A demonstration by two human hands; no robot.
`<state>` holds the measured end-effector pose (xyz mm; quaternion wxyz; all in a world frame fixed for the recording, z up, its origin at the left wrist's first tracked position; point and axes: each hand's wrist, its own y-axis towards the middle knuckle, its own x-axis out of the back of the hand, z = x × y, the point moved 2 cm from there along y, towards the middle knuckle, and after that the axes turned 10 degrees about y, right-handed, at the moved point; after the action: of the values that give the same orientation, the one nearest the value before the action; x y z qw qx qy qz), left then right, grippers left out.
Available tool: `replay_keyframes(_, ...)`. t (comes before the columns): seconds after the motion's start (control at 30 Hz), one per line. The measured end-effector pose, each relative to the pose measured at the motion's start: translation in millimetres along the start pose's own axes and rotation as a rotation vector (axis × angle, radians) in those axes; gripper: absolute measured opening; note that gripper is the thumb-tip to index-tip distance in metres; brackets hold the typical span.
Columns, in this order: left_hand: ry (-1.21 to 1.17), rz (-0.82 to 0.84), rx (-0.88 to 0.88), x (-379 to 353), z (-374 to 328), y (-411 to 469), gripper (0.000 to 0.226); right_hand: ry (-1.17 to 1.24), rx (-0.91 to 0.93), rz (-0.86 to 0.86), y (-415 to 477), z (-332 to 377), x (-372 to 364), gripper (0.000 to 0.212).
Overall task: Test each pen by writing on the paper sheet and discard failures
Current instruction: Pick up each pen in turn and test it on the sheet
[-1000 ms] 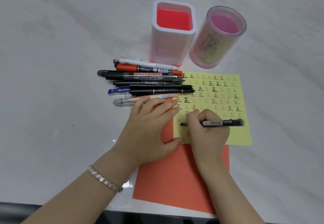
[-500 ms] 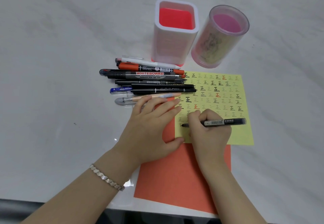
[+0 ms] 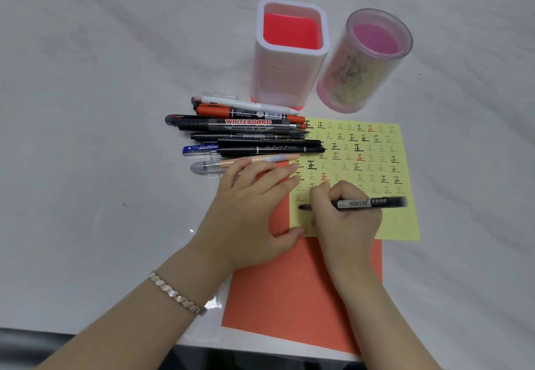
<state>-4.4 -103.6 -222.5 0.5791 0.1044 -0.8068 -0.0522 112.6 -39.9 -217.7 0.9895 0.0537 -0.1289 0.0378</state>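
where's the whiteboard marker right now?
Head view, left of centre: the whiteboard marker lies in the pen pile left of the yellow sheet, just below the orange marker, in front of the square pen holder.

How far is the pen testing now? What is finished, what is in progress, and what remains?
Done: the yellow sheet carries rows of test marks. In hand: the right hand holds a black pen, tip on the sheet; the left hand lies flat beside it. Left: a pile of pens waits by the sheet; the square cup and round cup look empty.
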Motion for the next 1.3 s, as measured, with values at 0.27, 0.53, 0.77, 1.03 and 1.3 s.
replay_keyframes(0.27,-0.002,0.001,-0.001,-0.3,0.0,-0.2,0.066,0.022,-0.028,-0.009,-0.9,0.3,1.2,0.033)
replay_keyframes(0.53,-0.008,-0.013,0.005,-0.8,0.4,-0.7,0.063,-0.022,0.043,0.033,-1.6,1.9,-1.2,0.036)
replay_keyframes(0.77,0.014,0.014,-0.014,-0.7,0.8,-0.8,0.067,0.021,-0.013,-0.066,-1.2,0.5,3.9,0.033)
replay_keyframes(1.03,-0.006,-0.019,-0.024,-1.1,2.7,-1.8,0.056,0.227,-0.136,-0.102,3.9,8.6,15.5,0.041)
replay_keyframes(1.3,0.135,-0.233,0.157,18.1,14.5,-10.5,0.032,0.208,-0.162,-0.027,15.4,18.4,47.0,0.037)
